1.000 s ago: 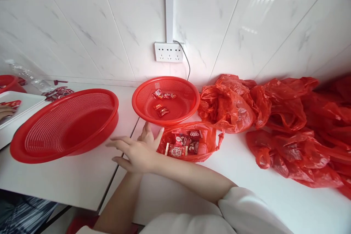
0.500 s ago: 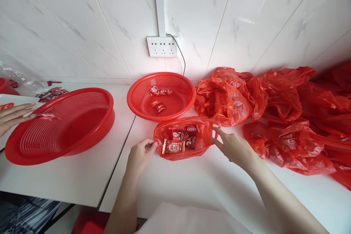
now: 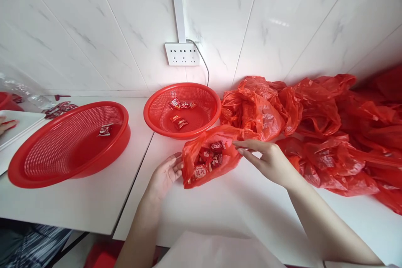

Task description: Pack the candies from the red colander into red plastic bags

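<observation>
A red plastic bag (image 3: 216,173) stands with its mouth spread on the white table, several wrapped sweets (image 3: 201,171) inside it. My right hand (image 3: 266,157) pinches the bag's right rim between thumb and fingers. On the other side, my left hand (image 3: 165,176) is open, palm turned up, its fingertips against the bag's left outer wall and partly hidden by it. Just behind the bag is a round red basket (image 3: 150,121), with several wrapped sweets (image 3: 181,122) lying on its bottom.
Crumpled red plastic bags (image 3: 326,109) are heaped along the right. At left, a larger tilted red basket (image 3: 40,176) holds a small packet (image 3: 105,130). Another person's hand (image 3: 6,124) is over a white tray (image 3: 21,127). A socket strip (image 3: 182,54) is on the wall.
The bag's left side has been lifted and drawn inward, with my left hand turning palm up. A packet now lies in the left basket, and the other person's hand has withdrawn left.
</observation>
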The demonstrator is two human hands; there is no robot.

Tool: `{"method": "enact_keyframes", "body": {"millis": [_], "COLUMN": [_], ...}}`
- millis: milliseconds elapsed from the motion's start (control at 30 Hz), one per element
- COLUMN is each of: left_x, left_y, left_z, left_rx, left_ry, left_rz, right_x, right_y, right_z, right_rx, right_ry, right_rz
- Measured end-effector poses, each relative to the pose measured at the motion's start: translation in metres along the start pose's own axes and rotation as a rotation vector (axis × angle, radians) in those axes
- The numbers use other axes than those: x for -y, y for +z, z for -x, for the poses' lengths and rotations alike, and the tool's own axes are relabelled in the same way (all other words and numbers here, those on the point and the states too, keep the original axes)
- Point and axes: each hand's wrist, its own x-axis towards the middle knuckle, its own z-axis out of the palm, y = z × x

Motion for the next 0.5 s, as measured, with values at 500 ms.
{"method": "enact_keyframes", "body": {"millis": [500], "left_x": [0.010], "left_y": [0.016], "left_z": [0.020], "left_rx": [0.150], "left_ry": [0.050], "left_rz": [-0.652], "right_x": [0.075], "right_y": [-0.013], "right_z": [-0.029], "right_rx": [-0.413], "right_ry": [-0.184], "right_rz": [-0.285]}}
